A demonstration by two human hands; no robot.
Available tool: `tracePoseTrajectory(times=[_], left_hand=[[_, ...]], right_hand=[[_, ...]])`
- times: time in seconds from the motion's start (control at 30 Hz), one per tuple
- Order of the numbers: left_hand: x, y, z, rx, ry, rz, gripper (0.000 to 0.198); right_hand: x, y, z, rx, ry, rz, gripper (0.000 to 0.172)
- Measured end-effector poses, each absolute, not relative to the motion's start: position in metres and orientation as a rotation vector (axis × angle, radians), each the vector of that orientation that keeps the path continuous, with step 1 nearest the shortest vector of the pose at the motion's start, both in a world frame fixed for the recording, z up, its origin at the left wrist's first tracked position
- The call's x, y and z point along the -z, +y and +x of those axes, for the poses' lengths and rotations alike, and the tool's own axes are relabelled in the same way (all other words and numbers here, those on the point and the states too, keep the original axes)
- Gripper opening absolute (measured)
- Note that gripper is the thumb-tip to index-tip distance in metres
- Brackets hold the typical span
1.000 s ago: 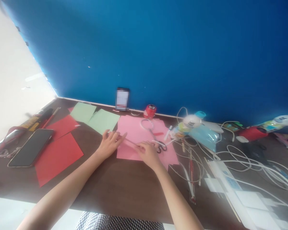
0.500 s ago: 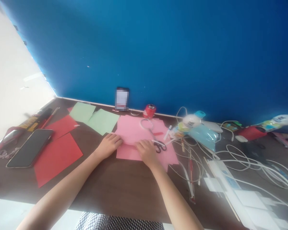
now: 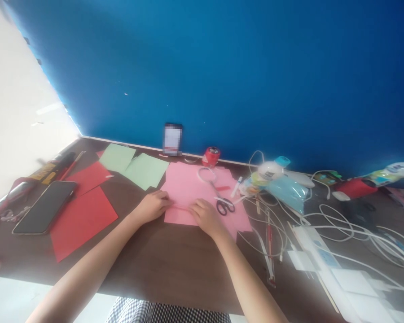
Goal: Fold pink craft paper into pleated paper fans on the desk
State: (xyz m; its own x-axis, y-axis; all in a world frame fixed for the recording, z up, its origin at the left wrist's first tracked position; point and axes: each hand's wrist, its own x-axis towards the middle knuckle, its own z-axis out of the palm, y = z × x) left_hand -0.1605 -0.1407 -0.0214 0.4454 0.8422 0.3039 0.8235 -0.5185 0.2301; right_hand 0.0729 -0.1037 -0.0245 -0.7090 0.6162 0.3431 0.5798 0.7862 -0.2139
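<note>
Several sheets of pink paper [image 3: 185, 184] lie in an overlapping pile at the middle of the desk. My left hand [image 3: 154, 205] is closed at the left edge of a narrow pink fold near the pile's front, fingertips pinched on the paper. At the fold's other end, my right hand [image 3: 204, 214] has its fingers curled down on the same pink paper. Black-handled scissors [image 3: 225, 207] rest on the pile just right of my right hand. Beyond them lie a white ring [image 3: 206, 174] and a small red strip [image 3: 222, 188].
Green sheets [image 3: 144, 170], red sheets [image 3: 84, 223] and a phone [image 3: 44, 208] lie to the left. A red round container [image 3: 211, 156] and an upright phone [image 3: 172, 139] stand by the blue wall [image 3: 202, 80]. White cables [image 3: 336, 229] and a power strip [image 3: 318, 249] crowd the right.
My fingers have drawn in tighter on the pink fold, the left hand curling more. The whole view has shifted slightly; the scissors and sheets lie as before.
</note>
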Motion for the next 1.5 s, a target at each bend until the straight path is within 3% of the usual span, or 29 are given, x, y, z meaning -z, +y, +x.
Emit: tracePoseTrajectory(times=[0.27, 0.67, 0.93, 1.07, 1.3, 1.5], left_hand=[[0.023, -0.134, -0.164, -0.738, 1.738, 2.047, 0.026], [0.023, -0.13, -0.156, -0.733, 1.898, 1.789, 0.021], [0.029, -0.132, -0.155, -0.815, 1.965, 1.977, 0.019], [0.033, -0.132, -0.159, -0.81, 1.909, 2.265, 0.024], [0.028, -0.131, -0.176, -0.662, 1.577, 2.568, 0.024], [0.028, -0.129, -0.175, -0.721, 1.609, 2.533, 0.032]], right_hand=[[0.017, -0.093, 0.066, -0.152, -2.572, -1.204, 0.022], [0.013, -0.088, 0.061, -0.139, -2.541, -1.347, 0.023], [0.022, -0.083, 0.064, -0.002, -2.433, -1.392, 0.026], [0.023, -0.088, 0.069, 0.187, -2.501, -1.163, 0.02], [0.021, -0.088, 0.085, 0.109, -2.614, -0.904, 0.018], [0.02, -0.09, 0.081, 0.21, -2.527, -0.959, 0.026]])
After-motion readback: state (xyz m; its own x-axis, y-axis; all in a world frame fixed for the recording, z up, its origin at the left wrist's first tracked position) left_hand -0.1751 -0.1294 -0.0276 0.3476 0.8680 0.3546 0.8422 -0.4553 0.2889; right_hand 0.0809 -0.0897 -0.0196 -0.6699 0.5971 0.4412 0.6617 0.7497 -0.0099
